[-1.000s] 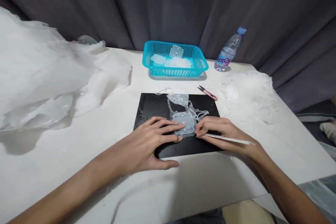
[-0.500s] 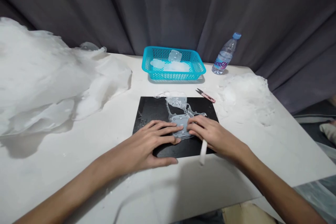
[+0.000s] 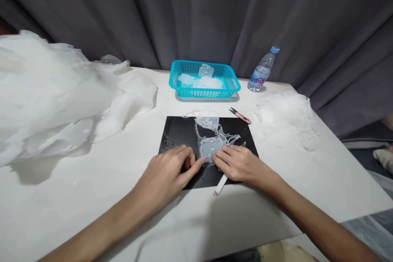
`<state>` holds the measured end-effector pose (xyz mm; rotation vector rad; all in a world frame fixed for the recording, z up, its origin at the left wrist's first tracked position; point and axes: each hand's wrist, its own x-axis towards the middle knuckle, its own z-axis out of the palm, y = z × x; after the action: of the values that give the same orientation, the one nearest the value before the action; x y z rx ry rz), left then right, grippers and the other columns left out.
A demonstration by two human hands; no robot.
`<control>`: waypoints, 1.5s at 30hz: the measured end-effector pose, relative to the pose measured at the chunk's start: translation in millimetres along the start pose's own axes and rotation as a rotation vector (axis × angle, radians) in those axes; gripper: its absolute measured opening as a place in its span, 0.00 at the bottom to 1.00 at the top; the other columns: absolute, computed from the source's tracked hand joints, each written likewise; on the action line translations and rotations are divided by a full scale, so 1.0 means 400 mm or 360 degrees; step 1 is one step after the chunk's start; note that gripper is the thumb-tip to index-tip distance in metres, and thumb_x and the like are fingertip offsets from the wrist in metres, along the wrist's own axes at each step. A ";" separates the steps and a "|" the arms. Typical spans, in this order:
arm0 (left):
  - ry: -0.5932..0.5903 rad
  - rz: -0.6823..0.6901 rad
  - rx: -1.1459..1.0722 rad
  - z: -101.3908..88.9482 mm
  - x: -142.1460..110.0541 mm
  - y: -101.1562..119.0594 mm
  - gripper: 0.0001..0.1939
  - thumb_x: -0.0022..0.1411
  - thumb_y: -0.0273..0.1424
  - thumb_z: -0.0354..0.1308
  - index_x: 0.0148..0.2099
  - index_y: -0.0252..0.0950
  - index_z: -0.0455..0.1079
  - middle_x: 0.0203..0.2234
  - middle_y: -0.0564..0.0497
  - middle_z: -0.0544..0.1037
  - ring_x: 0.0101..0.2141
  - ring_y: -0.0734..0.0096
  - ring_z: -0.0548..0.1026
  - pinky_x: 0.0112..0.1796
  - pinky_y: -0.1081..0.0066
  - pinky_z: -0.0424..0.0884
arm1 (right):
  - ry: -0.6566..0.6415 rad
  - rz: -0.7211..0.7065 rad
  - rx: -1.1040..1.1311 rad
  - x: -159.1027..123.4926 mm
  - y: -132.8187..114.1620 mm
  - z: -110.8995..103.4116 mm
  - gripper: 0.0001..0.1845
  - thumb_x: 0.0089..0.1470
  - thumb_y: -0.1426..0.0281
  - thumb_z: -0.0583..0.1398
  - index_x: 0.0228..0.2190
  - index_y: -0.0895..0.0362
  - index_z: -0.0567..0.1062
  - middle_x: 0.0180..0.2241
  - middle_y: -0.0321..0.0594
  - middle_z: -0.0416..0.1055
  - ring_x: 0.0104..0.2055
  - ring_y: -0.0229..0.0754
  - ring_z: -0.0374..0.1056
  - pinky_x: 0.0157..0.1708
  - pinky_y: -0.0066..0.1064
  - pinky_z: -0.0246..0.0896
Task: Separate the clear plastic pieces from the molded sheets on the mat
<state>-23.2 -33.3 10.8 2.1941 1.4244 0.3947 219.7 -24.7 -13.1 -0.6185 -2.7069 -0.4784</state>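
A translucent moulded plastic piece (image 3: 211, 148), squarish with small raised spots, lies on a black mat (image 3: 181, 131). Thin stringy plastic trimmings (image 3: 227, 136) are attached around it and run up to a second such piece (image 3: 208, 122) at the mat's far edge. My left hand (image 3: 173, 168) rests at the mat's left front, fingers loosely curled, its thumb stretched out to the piece's lower left edge. My right hand (image 3: 235, 161) is closed around a white-handled craft knife (image 3: 221, 184), blade pointing away, with its fingertips on the piece's right edge.
Behind the mat stands a turquoise basket (image 3: 204, 93) with several translucent pieces inside. A water bottle (image 3: 262, 71) is to its right. Pink-handled thread snips (image 3: 241, 115) lie by the mat. Heaps of translucent plastic (image 3: 55, 98) and scraps (image 3: 285, 118) flank it on the white table.
My left hand has drawn back left off the piece, its fingers curling in. My right hand has shifted slightly left and down, and the knife handle now slants left.
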 end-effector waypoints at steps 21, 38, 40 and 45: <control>-0.0051 0.0029 -0.1127 0.042 0.039 -0.006 0.13 0.71 0.42 0.61 0.41 0.38 0.79 0.36 0.51 0.82 0.38 0.66 0.77 0.42 0.71 0.70 | 0.0104 0.0791 0.1045 0.014 0.006 -0.025 0.11 0.71 0.61 0.59 0.43 0.56 0.75 0.42 0.43 0.80 0.43 0.43 0.76 0.42 0.33 0.67; -0.0084 -0.0176 -0.1017 0.062 0.045 -0.012 0.11 0.65 0.34 0.57 0.30 0.37 0.72 0.28 0.53 0.80 0.32 0.68 0.76 0.36 0.71 0.67 | 0.0635 0.1760 0.0844 -0.013 0.093 -0.005 0.08 0.58 0.71 0.61 0.26 0.55 0.73 0.25 0.33 0.74 0.25 0.38 0.66 0.28 0.29 0.57; -0.0036 -0.0222 -0.1123 0.055 0.052 -0.018 0.12 0.65 0.35 0.57 0.29 0.37 0.69 0.27 0.53 0.81 0.33 0.68 0.77 0.36 0.71 0.69 | 0.0629 0.1797 0.0899 -0.018 0.102 -0.002 0.08 0.59 0.70 0.61 0.27 0.55 0.74 0.24 0.33 0.73 0.24 0.38 0.64 0.27 0.29 0.57; -0.0238 -0.0347 -0.1238 0.006 0.049 -0.008 0.17 0.63 0.43 0.64 0.30 0.37 0.67 0.22 0.52 0.80 0.26 0.70 0.76 0.28 0.74 0.69 | 0.0706 0.1279 0.0725 -0.004 0.053 -0.014 0.06 0.65 0.72 0.60 0.34 0.55 0.75 0.28 0.37 0.75 0.27 0.38 0.68 0.29 0.30 0.62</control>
<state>-16.5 -15.1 6.5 1.3999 1.1474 0.5729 232.2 -9.6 -3.3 -1.1917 -1.8403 0.1889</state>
